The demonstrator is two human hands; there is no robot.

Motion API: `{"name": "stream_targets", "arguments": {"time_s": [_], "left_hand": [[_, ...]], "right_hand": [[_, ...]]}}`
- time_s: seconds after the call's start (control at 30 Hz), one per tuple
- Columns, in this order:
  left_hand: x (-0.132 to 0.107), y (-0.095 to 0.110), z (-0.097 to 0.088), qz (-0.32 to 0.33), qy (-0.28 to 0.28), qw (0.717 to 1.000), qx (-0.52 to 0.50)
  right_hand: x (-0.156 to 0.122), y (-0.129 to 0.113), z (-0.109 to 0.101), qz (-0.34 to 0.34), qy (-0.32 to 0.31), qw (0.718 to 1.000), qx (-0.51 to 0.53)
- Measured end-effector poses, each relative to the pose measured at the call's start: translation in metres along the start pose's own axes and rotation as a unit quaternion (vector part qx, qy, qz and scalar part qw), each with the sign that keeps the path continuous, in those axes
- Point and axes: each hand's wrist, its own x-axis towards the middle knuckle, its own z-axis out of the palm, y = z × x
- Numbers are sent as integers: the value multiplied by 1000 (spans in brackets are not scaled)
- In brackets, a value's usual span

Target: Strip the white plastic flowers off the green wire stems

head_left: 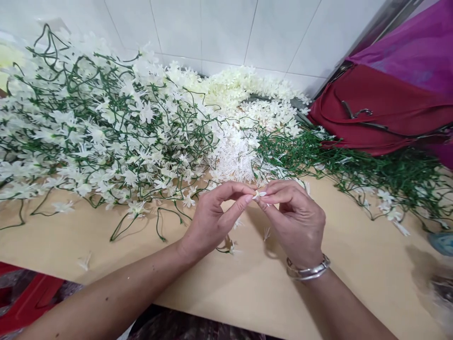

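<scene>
Between my fingertips, above the middle of the table, is a small white artificial flower piece (260, 194). My left hand (221, 212) pinches it from the left with thumb and forefinger. From the other side my right hand (293, 215), with a silver bracelet at the wrist, pinches it too. Part of the piece is hidden by the fingers. Just beyond my hands lies a heap of white stamen pieces (233, 153). Under my left hand a single flower with a green stem (231, 248) rests on the table.
A large pile of white artificial flowers on green stems (99, 132) covers the left side. Cream petals (233, 87) lie at the back, green stems (382, 165) at the right. A red bag (382, 104) stands at the back right by the tiled wall (226, 33). A red stool (31, 302) is lower left.
</scene>
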Motion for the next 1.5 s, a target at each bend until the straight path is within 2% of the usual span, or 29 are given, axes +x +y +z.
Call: {"name": "stream_targets", "arguments": {"time_s": [0.2,0.43,0.6,0.87,1.17,1.37,1.5], "left_hand": [[0,-1,1,4,21,1000,6],[11,-4,-3,-122,56,982,-131],[12,-5,-5,-159,47,970,-179],[12,-4,-3,-153,45,976,-148],[12,-5,-1,-150,23,980,-125],[11,-7,0,-150,40,978,-137],[12,-6,-1,-161,31,976,-144]], "right_hand": [[-2,-1,1,29,6,1000,-9],[0,-3,-1,35,-58,996,-54],[1,-4,0,44,-37,996,-68],[0,-8,2,133,-49,990,-12],[-1,-8,8,184,-17,982,35],[-2,-8,12,210,38,974,74],[-3,-7,13,221,25,971,88]]}}
